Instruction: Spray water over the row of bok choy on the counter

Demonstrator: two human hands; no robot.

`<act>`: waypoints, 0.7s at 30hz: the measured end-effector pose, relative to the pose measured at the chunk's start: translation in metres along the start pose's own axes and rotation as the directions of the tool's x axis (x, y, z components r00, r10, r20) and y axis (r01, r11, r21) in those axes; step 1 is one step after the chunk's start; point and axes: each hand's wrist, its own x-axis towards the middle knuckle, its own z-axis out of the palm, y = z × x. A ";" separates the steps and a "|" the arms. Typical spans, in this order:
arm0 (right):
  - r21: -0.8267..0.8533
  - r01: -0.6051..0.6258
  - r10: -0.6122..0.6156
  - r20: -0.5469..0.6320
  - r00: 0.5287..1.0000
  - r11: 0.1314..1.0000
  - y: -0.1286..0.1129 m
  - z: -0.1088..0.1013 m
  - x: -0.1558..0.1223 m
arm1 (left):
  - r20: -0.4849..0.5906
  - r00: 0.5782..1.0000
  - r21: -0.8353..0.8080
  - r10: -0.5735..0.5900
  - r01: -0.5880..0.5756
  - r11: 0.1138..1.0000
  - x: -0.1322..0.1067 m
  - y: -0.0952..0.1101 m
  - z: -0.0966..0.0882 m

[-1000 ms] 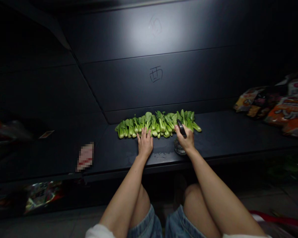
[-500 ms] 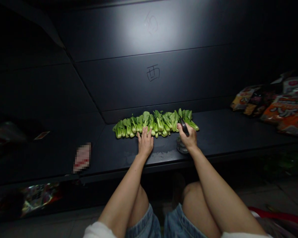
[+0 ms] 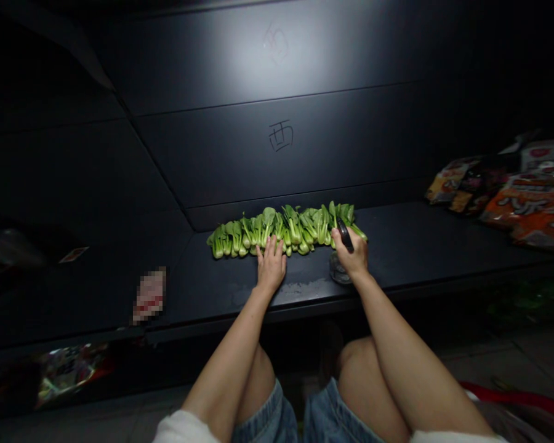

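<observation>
A row of green bok choy (image 3: pixel 286 231) lies along the back of a dark shelf (image 3: pixel 410 252). My left hand (image 3: pixel 271 266) rests flat on the shelf, fingers stretched out and touching the stalks near the middle of the row. My right hand (image 3: pixel 352 255) is closed round a clear spray bottle (image 3: pixel 339 269) with a black head (image 3: pixel 344 234), held upright at the right end of the row. A wet patch shows on the shelf between my hands.
Colourful snack bags (image 3: pixel 526 197) are piled at the right end of the shelf. A small label card (image 3: pixel 150 295) stands on the shelf's left front edge. More packets (image 3: pixel 69 369) lie on a lower level at left. My bare knees are below.
Both hands stay where they were relative to the greens. The view has drifted slightly, so the row and hands sit a little further left.
</observation>
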 end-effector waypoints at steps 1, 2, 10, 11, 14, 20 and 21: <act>-0.009 0.003 -0.003 -0.002 1.000 1.000 0.000 0.000 0.000 | 0.002 1.000 0.000 0.004 -0.004 1.000 0.000 0.000 0.000; -0.015 0.006 -0.006 -0.004 1.000 1.000 0.000 0.000 0.000 | 0.004 1.000 -0.001 0.006 -0.006 1.000 0.000 0.000 0.000; -0.018 0.001 -0.002 -0.008 1.000 1.000 0.001 0.001 0.000 | -0.001 1.000 -0.005 0.014 -0.014 1.000 0.001 0.001 0.002; -0.022 -0.002 0.002 -0.005 1.000 1.000 0.001 0.001 0.000 | -0.001 1.000 -0.006 0.015 -0.015 1.000 0.001 0.001 0.002; -0.029 -0.012 0.012 0.004 1.000 1.000 0.001 0.000 0.000 | 0.004 1.000 -0.008 0.020 -0.020 1.000 0.002 0.001 0.002; -0.023 0.001 -0.001 0.008 1.000 1.000 0.001 0.001 0.000 | 0.005 1.000 0.000 0.026 -0.026 1.000 0.002 0.001 0.002; -0.021 0.004 -0.004 0.010 1.000 1.000 0.001 0.001 0.000 | 0.004 1.000 0.002 0.028 -0.028 1.000 0.002 0.001 0.003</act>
